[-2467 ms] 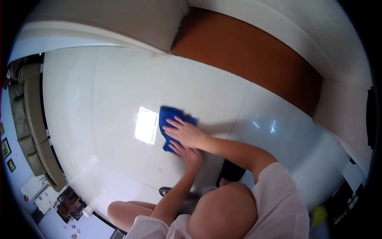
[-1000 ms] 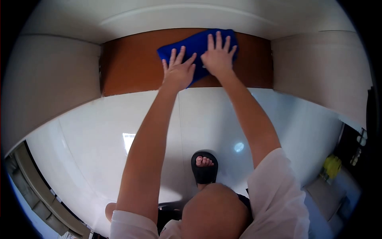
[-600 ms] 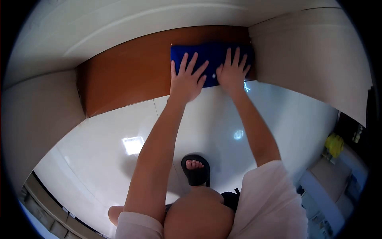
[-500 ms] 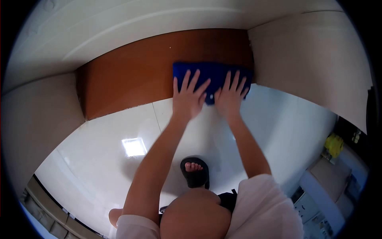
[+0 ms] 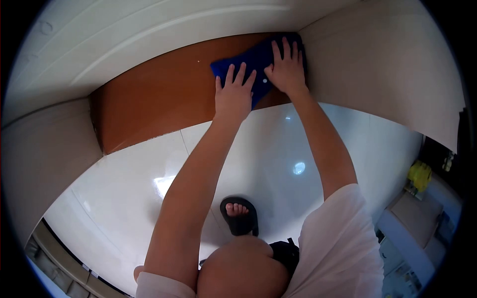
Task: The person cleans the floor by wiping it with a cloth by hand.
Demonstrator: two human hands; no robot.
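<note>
A dark blue cloth (image 5: 259,60) with a small white spot lies on a brown wooden panel (image 5: 159,89), at its right end. My left hand (image 5: 234,94) rests flat on the cloth's left part, fingers spread. Farther up, my right hand (image 5: 287,69) presses on the cloth near the panel's far right corner, its fingers stretched out and apart. Beneath both palms the cloth is partly hidden. Its right edge reaches the beige side wall.
Beige upright walls (image 5: 367,74) bound the panel at both ends, and a pale ridged surface (image 5: 164,30) runs behind it. Glossy white floor tiles (image 5: 258,149) lie in front, with my sandalled foot (image 5: 239,216) on them. A yellow bag (image 5: 420,175) is at the far right.
Both hands have moved away from me across the panel, the right one farther, into the corner. The cloth has shifted with them and now lies at a slant.
</note>
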